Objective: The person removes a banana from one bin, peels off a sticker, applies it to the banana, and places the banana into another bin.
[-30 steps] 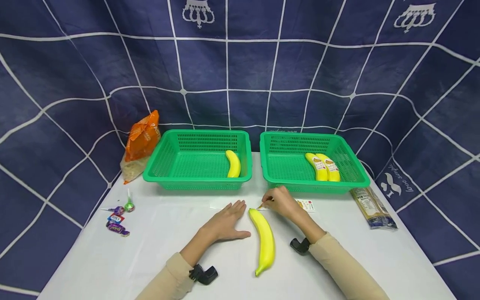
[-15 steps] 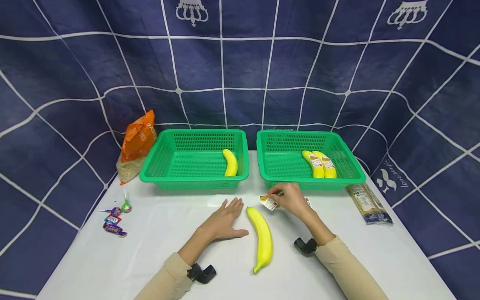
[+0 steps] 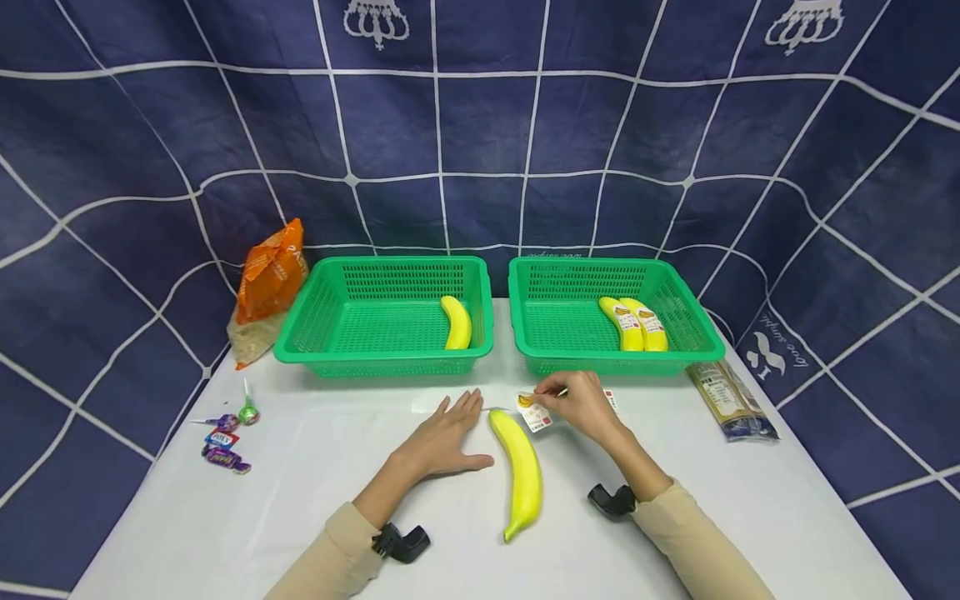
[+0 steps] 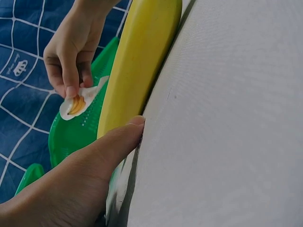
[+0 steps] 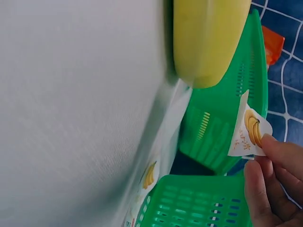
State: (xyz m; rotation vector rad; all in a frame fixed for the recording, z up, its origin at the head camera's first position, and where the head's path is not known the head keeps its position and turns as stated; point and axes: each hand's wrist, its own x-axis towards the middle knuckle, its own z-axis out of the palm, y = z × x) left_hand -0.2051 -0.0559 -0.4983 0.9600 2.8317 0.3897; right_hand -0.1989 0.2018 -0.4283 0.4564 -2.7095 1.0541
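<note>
R hand (image 3: pixel 581 406) raised slightly over bench (image 3: pixel 315 508), thumb + fingers pinching a white banana-print label (image 3: pixel 535 414) by one edge; its free part hangs just R of loose banana's (image 3: pixel 522 475) far end. L hand (image 3: pixel 444 442) lies palm down L of that banana, fingers straight, spread & released, thumb pointing at it, w/ a small gap in head view. Banana lies btwn the hands, near side of bench, long axis running near-far.

White label strip (image 3: pixel 430 402) lies crosswise just beyond it; L fingertips at its L part, R hand blocks view of much of the rest. Another banana-print label (image 5: pixel 149 175) shows on strip in R wrist view.

Far side: 2 green baskets side by side, narrow gap btwn. L basket (image 3: pixel 375 358) has 1 plain banana (image 3: pixel 457 323) at its R end; R basket (image 3: pixel 558 354) has 2 labelled bananas (image 3: pixel 655 340) at its R side, touching. Orange bag (image 3: pixel 273 275) stands against L basket's L side. Far L of bench: small group of sweets (image 3: pixel 222 457) incl. green lollipop (image 3: pixel 249 414). R: gold/clear packet (image 3: pixel 731 400), far end close by R basket. Dark blue white-grid curtain (image 3: pixel 480 125) behind.
</note>
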